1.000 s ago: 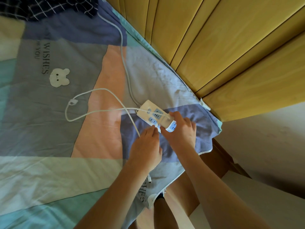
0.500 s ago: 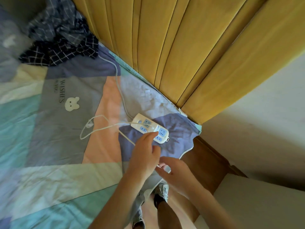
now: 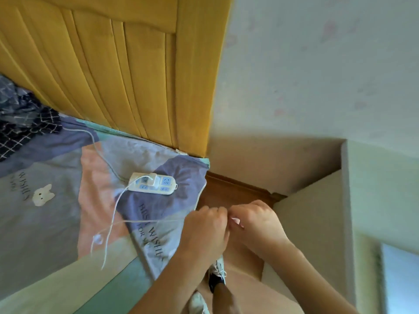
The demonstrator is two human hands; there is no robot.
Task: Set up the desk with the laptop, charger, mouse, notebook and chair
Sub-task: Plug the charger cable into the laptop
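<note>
A white power strip (image 3: pixel 158 185) with blue sockets lies on the patchwork bedspread (image 3: pixel 56 223) near the bed's corner. A white charger plug (image 3: pixel 150 179) sits in one of its sockets. The thin white charger cable (image 3: pixel 115 207) drops from the plug, loops on the bedspread and runs taut to my left hand (image 3: pixel 205 230), which pinches it with curled fingers. My right hand (image 3: pixel 256 220) touches the left at the bed's corner, fingers curled round the cable's whitish end.
A yellow wooden headboard (image 3: pixel 113 75) stands behind the bed. Dark plaid cloth (image 3: pixel 22 123) lies at the far left. The brown bed frame (image 3: pixel 231 191) shows at the corner, with a beige cabinet (image 3: pixel 313 211) to its right and my shoes (image 3: pixel 217 277) on the floor below.
The charger plug now sits in the power strip. Both hands have drawn back from the strip to the bed's corner and hold the cable. The view has swung right.
</note>
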